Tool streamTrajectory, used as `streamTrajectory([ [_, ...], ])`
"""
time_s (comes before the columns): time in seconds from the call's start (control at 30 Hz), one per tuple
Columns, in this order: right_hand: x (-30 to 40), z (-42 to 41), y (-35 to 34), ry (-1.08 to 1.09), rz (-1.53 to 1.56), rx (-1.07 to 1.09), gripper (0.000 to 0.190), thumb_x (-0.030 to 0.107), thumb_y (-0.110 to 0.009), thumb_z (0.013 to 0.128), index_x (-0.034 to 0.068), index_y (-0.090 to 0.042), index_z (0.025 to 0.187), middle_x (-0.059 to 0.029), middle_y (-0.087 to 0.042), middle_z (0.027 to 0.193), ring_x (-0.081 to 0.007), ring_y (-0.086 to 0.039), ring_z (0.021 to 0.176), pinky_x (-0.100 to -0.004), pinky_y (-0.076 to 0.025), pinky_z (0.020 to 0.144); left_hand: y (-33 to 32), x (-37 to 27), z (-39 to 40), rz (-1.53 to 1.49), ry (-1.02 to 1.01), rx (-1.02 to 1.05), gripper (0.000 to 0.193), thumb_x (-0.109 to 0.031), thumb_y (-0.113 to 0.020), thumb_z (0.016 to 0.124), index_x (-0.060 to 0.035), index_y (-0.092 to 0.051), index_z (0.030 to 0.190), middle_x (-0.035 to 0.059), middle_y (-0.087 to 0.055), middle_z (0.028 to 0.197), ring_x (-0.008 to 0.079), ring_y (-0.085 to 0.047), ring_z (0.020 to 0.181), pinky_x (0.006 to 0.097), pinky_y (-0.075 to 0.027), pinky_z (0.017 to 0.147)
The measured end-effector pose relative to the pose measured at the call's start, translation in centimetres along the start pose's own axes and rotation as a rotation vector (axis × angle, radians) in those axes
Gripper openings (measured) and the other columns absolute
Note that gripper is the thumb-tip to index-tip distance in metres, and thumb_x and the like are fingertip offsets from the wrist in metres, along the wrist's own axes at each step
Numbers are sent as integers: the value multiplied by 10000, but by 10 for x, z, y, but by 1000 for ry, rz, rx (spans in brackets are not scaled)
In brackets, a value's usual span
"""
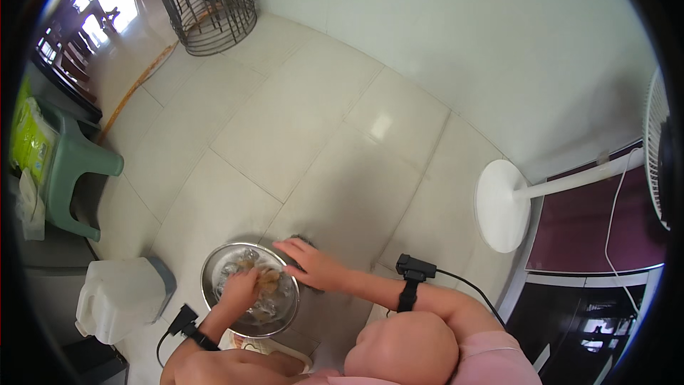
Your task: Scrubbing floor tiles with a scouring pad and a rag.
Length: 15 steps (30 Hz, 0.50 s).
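Observation:
A round stainless steel basin (206, 272) stands on the floor in front of my knees. Inside it lie crinkled clear plastic wrapping (230, 272) and tan-brown pieces (269, 280) whose kind I cannot make out. My left hand (240, 291) reaches over the near left rim, its fingers down among the wrapping and the tan pieces; the fingertips are partly hidden, so any grip is unclear. At the basin's right rim, my right hand (318, 268) is stretched out with fingers apart and nothing held. Something dark (302, 238) shows partly behind that hand.
A white plastic jerrycan (123, 294) is left of the basin. Farther left stands a green plastic stool (80, 166) bearing a green packet (35, 139). A white pedestal fan (502, 206) stands by a dark cabinet (582, 219) at right. A wire basket (214, 21) is at the back.

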State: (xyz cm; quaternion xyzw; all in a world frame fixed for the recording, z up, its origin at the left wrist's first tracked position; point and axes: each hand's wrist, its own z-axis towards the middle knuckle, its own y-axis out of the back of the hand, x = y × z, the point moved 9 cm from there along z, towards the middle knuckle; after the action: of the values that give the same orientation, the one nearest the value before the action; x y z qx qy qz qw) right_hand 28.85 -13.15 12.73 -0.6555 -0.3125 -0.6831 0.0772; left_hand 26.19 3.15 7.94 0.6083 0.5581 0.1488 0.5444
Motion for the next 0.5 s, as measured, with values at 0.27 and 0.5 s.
streamTrajectory([
  [0.27, 50, 37, -64, 108, 156, 303, 876, 289, -701, 817, 85, -179, 1491, -191, -324, 1396, -333, -421, 1234, -419, -362, 1033, 91, -6, -57, -784, 255, -55, 192, -22, -671, 790, -45, -517, 901, 47, -607, 819, 138, -594, 729, 266, -443, 642],
  [0.5, 78, 83, -97, -72, 401, 331, 434, 124, -700, 780, 52, -478, 1146, -141, -601, 1081, -280, -573, 1065, -371, -442, 876, 85, 37, -97, -1528, 344, -454, 227, -230, -534, 933, -82, -556, 1103, 61, -599, 1018, 173, -583, 968, 373, -514, 819],
])
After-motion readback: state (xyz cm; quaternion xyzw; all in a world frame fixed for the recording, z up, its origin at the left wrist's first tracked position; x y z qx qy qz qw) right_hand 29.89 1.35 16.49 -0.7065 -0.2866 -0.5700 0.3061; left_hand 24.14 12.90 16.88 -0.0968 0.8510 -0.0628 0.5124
